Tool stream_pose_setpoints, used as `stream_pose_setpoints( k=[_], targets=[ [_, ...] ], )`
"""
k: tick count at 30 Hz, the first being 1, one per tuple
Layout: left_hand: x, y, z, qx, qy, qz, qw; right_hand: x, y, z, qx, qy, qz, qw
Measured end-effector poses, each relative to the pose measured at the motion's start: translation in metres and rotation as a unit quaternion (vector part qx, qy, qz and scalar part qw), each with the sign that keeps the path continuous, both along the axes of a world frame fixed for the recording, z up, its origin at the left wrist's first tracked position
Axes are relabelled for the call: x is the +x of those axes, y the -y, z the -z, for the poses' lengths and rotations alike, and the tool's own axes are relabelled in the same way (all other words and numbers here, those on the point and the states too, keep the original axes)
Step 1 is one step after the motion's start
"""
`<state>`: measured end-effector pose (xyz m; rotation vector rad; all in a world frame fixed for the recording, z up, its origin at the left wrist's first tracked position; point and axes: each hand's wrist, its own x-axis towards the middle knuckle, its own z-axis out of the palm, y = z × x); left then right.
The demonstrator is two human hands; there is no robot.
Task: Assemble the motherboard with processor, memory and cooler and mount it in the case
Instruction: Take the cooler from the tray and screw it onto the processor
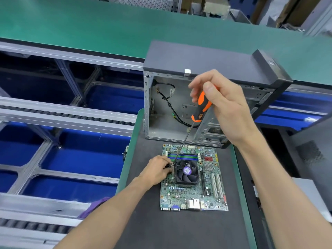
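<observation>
Right hand [222,105] grips the screwdriver [201,106]; left hand [158,170] pinches at the cooler [186,172] corner (tip could slip, gouging the motherboard [212,193]).

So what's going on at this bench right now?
A person is fastening the cooler onto the motherboard, which lies flat on the dark mat. The right hand grips an orange and black screwdriver, whose tip sits at the cooler's far left corner. The left hand rests at that same corner, steadying it. The open case stands just behind the board, with no board in it yet.
</observation>
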<state>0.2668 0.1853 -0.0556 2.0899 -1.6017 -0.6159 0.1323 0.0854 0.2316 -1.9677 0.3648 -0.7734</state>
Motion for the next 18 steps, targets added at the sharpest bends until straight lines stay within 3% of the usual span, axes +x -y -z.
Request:
stream_pose_setpoints(
  k=[4, 8, 13, 18],
  targets=[
    [0.000, -0.001, -0.001, -0.006, -0.003, -0.003, 1.000, -0.008, -0.002, -0.016, -0.146, -0.123, 0.005, 0.982],
    [0.003, -0.002, -0.008, 0.012, -0.025, 0.009, 1.000, -0.001, -0.005, -0.039, -0.303, -0.251, -0.016, 0.919],
    [0.000, -0.012, -0.003, 0.011, -0.018, 0.017, 1.000, 0.016, -0.012, -0.052, -0.405, -0.326, -0.051, 0.853],
    [-0.002, -0.019, 0.000, -0.023, -0.076, -0.100, 0.992, 0.026, -0.016, -0.054, -0.434, -0.354, -0.072, 0.825]
  ],
)
